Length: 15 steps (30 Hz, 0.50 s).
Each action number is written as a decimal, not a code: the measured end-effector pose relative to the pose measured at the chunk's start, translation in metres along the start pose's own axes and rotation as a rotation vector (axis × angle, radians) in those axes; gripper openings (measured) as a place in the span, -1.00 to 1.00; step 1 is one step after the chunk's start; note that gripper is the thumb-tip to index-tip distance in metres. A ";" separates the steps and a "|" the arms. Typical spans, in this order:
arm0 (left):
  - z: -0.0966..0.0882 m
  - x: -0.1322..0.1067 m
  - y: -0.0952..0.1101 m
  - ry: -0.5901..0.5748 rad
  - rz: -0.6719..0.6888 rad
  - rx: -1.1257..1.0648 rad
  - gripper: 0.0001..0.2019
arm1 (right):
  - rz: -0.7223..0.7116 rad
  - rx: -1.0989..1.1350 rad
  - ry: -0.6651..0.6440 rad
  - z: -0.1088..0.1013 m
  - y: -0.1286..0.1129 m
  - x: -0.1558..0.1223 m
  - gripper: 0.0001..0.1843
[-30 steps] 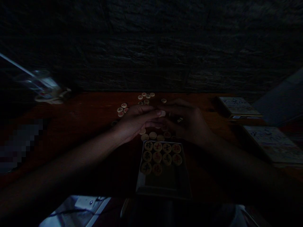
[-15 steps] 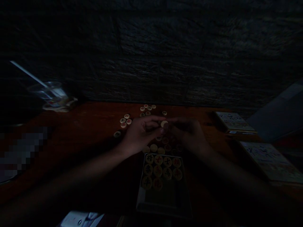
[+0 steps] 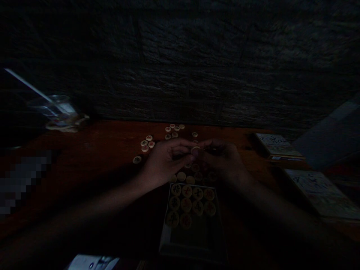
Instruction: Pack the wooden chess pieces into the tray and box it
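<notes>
Two bare hands meet above a dark wooden counter, in very dim light. Between their fingertips is one pale round game piece, held a little beyond a shallow tray. The left hand pinches it between thumb and fingers; the right hand appears to grasp it from the other side, so the grip is closed on that piece from both sides. Which hand bears its weight, I cannot tell.

Ten marked discs lie in the tray, in rows of four, four and two, characters upward; tray floor shows beside the pair. Loose discs sit just past the tray's far edge, some with plain faces. Others lie to the left, and more near the wall.

The step in hand looks like turning or checking a single piece. Judging from the layout, a move toward the tray would call for one hand to keep its pinch, the other to let go, and a level lowering that avoids nudging the seated discs.
</notes>
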<state>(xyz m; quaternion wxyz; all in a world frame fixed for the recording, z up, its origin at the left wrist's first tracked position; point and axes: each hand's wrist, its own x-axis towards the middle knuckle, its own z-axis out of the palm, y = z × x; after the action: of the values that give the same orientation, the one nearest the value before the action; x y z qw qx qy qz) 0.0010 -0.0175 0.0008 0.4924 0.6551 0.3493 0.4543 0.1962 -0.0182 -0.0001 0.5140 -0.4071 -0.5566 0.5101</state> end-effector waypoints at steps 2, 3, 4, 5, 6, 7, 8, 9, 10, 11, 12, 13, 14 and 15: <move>0.000 -0.001 0.001 -0.003 0.023 0.018 -0.72 | 0.005 -0.014 -0.005 0.000 0.000 -0.001 -0.71; -0.001 -0.001 0.001 -0.001 0.029 0.022 -0.70 | 0.007 -0.027 -0.005 0.000 0.000 -0.001 -0.70; -0.001 0.000 0.001 0.002 0.028 0.022 -0.69 | 0.006 -0.040 0.003 0.000 0.000 -0.001 -0.68; -0.002 0.000 0.001 0.005 0.022 0.020 -0.68 | 0.006 -0.054 0.013 0.000 0.000 0.000 -0.66; -0.002 0.000 0.001 0.007 0.009 0.017 -0.67 | 0.008 -0.065 0.023 0.000 0.000 0.000 -0.64; -0.003 0.000 0.001 0.011 -0.008 0.013 -0.67 | 0.011 -0.071 0.031 0.000 0.001 0.000 -0.64; -0.003 0.001 0.001 0.018 -0.021 0.007 -0.67 | 0.016 -0.072 0.039 0.001 0.001 0.000 -0.63; -0.002 0.001 0.002 0.024 -0.028 0.000 -0.67 | 0.023 -0.072 0.041 0.001 0.001 0.000 -0.63; -0.002 0.000 0.002 0.026 -0.030 -0.003 -0.68 | 0.028 -0.071 0.037 0.001 0.000 0.000 -0.63; -0.001 0.000 0.003 0.027 -0.027 -0.003 -0.70 | 0.025 -0.069 0.030 0.001 0.000 0.000 -0.63; 0.000 0.000 0.003 0.028 -0.018 0.000 -0.72 | 0.016 -0.068 0.024 0.002 0.000 -0.001 -0.63; 0.001 0.000 0.004 0.029 -0.007 0.004 -0.73 | 0.006 -0.067 0.018 0.002 -0.001 -0.001 -0.64; 0.002 -0.001 0.004 0.032 0.004 0.005 -0.73 | -0.004 -0.067 0.015 0.002 -0.001 -0.001 -0.64; 0.002 -0.001 0.004 0.035 0.011 0.002 -0.72 | -0.009 -0.067 0.015 0.002 -0.001 -0.001 -0.64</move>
<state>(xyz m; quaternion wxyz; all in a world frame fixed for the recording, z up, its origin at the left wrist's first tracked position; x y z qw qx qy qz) 0.0032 -0.0199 0.0042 0.4828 0.6495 0.3548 0.4681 0.1940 -0.0197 0.0012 0.5066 -0.4254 -0.5714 0.4858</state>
